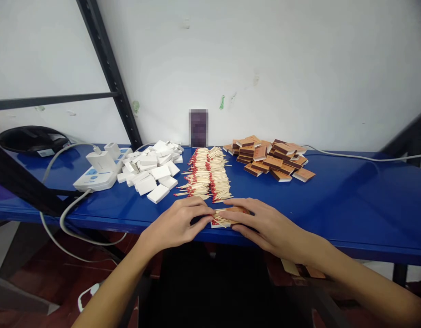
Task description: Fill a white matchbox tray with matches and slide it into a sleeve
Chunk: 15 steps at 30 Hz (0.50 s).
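A half-open matchbox [225, 222] lies at the front edge of the blue table, its white tray holding red-tipped matches and its brown sleeve on the right. My right hand [265, 224] grips the sleeve, fingers over the top and thumb along the near side. At the tray's left end, my left hand [183, 221] is closed, with thumb and forefinger pinching the box end or the matches there; the fingertips hide which. Just behind, loose matches [219, 175] lie in two long rows with red heads to the left.
White match trays [159, 172] are heaped left of the matches, brown matchbox sleeves [273, 161] to the right. A power strip [99, 175] with plugs and cables sits far left beside a black rack post [111, 68]. A blurred dark rectangle [198, 128] stands against the wall.
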{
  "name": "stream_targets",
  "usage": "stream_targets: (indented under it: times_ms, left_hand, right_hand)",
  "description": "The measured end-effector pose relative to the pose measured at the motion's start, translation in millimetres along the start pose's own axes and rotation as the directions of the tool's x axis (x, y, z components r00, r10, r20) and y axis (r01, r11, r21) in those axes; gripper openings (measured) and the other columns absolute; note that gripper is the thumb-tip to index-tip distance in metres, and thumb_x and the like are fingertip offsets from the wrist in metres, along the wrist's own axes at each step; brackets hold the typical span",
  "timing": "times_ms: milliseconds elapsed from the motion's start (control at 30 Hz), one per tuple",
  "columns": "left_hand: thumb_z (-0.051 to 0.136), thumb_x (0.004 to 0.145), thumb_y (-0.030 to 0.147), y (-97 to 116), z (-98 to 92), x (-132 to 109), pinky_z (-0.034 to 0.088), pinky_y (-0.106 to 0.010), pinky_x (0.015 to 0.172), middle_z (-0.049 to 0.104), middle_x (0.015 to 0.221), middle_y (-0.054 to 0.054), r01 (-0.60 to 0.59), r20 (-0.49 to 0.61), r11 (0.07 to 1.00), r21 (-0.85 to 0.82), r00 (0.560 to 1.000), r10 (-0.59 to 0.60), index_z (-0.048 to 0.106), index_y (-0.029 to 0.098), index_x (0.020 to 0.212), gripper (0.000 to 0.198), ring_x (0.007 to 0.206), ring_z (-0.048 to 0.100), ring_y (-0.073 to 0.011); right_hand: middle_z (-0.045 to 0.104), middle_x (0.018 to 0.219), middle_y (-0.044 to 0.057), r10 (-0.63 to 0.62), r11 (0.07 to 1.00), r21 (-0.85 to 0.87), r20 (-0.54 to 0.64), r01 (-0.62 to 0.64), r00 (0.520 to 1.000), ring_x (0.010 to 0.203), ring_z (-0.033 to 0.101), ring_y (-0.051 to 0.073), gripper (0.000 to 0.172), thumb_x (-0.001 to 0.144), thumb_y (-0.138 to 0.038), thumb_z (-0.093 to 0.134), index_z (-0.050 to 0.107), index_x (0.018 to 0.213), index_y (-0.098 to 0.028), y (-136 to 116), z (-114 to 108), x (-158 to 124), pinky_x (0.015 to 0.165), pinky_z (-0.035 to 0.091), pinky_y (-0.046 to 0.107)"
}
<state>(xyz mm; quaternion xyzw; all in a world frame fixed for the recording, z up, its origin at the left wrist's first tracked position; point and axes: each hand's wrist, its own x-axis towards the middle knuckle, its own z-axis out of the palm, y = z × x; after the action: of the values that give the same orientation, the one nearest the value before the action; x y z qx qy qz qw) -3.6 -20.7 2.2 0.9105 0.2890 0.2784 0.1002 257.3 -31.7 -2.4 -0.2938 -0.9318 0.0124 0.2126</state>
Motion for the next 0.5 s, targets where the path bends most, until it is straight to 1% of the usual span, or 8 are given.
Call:
stream_targets:
  times_ms: [67, 167, 233, 400, 500]
  left_hand:
    - [0.054, 0.097, 0.022, 0.2, 0.0, 0.7, 0.052, -0.028, 0.080, 0.070, 0.096, -0.006, 0.005, -0.007, 1.000, -0.009, 1.000, -0.005, 0.072, 0.018, 0.105, 0.020, 0.088, 0.065, -0.0155]
    - [0.056, 0.096, 0.022, 0.2, -0.4, 1.9, 0.051, -0.027, 0.077, 0.071, 0.091, -0.005, 0.022, -0.023, 0.999, -0.040, 0.999, -0.023, 0.072, 0.019, 0.099, 0.017, 0.083, 0.065, -0.0147]
    - [0.057, 0.094, 0.022, 0.1, -0.8, 2.9, 0.050, -0.027, 0.074, 0.071, 0.087, -0.004, 0.038, -0.032, 0.997, -0.060, 0.999, -0.040, 0.072, 0.019, 0.095, 0.015, 0.079, 0.065, -0.0138]
    - [0.062, 0.091, 0.023, 0.8, -1.5, 5.1, 0.046, -0.026, 0.068, 0.069, 0.075, -0.001, 0.094, -0.056, 0.991, -0.092, 0.994, -0.099, 0.071, 0.018, 0.084, 0.013, 0.067, 0.061, -0.0118]
    - [0.064, 0.088, 0.022, 1.9, -2.2, 6.0, 0.044, -0.024, 0.064, 0.067, 0.070, 0.001, 0.137, -0.060, 0.982, -0.129, 0.988, -0.146, 0.070, 0.017, 0.081, 0.011, 0.063, 0.059, -0.0104]
  right_hand:
    - [0.063, 0.130, 0.008, -0.014, 1.000, -0.018, -0.020, 0.013, 1.000, 0.111, 0.063, 0.022, 0.038, 0.100, -0.024, 0.045, 0.055, 0.136, -0.031, -1.0, 0.7, 0.4, 0.089, 0.054, 0.040]
    - [0.067, 0.124, 0.009, -0.030, 1.000, 0.002, -0.058, 0.030, 0.998, 0.107, 0.064, 0.021, 0.037, 0.100, -0.025, 0.048, 0.055, 0.136, -0.028, -2.1, 2.8, 1.8, 0.087, 0.055, 0.038]
    - [0.068, 0.123, 0.009, -0.035, 0.999, 0.017, -0.068, 0.037, 0.997, 0.106, 0.065, 0.021, 0.037, 0.099, -0.026, 0.049, 0.054, 0.136, -0.027, -2.2, 4.2, 2.7, 0.087, 0.055, 0.038]
    - [0.066, 0.125, 0.009, -0.040, 0.999, -0.011, -0.031, 0.039, 0.999, 0.107, 0.064, 0.021, 0.035, 0.101, -0.026, 0.046, 0.054, 0.135, -0.026, -2.4, 5.9, 3.5, 0.088, 0.054, 0.038]
    - [0.066, 0.124, 0.009, -0.053, 0.998, -0.044, -0.024, 0.052, 0.998, 0.105, 0.063, 0.021, 0.031, 0.101, -0.026, 0.045, 0.057, 0.130, -0.024, -3.8, 5.6, 4.8, 0.087, 0.053, 0.038]
